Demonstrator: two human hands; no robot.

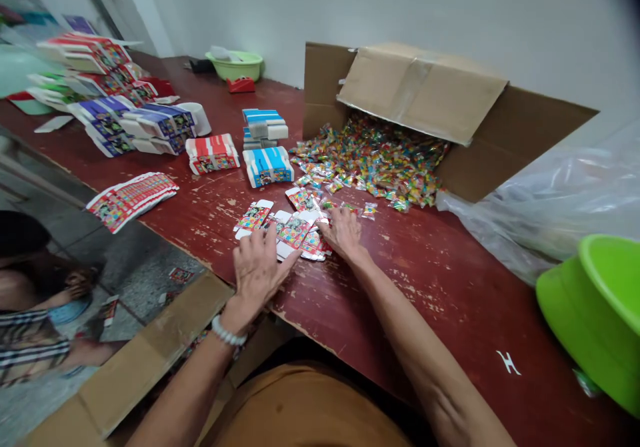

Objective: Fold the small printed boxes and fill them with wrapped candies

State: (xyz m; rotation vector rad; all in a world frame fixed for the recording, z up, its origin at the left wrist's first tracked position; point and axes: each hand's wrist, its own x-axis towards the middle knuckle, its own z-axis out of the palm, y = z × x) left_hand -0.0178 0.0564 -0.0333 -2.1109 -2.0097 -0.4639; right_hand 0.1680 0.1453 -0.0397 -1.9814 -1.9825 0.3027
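Small printed candy boxes (295, 231), red and white with some flaps up, lie in a loose pile near the table's front edge. My left hand (256, 267) lies at the pile's left front side, fingers spread and thumb out, with nothing gripped. At the right side of the pile, my right hand (344, 232) has its fingers apart and slightly curved. Its thumb is by the boxes, and its fingertips reach a few wrapped candies (370, 210). Beyond it, a heap of wrapped candies (380, 160) spills out of a cardboard carton (425, 87) on its side.
Bundled blue (269, 167), red (213, 153) and purple boxes (160, 121) stand left, with a fanned stack of flat red cartons (133, 200). A green basin (595, 320) and clear plastic sit right. An open carton (150, 353) stands below the edge; a person (35, 300) sits low at left.
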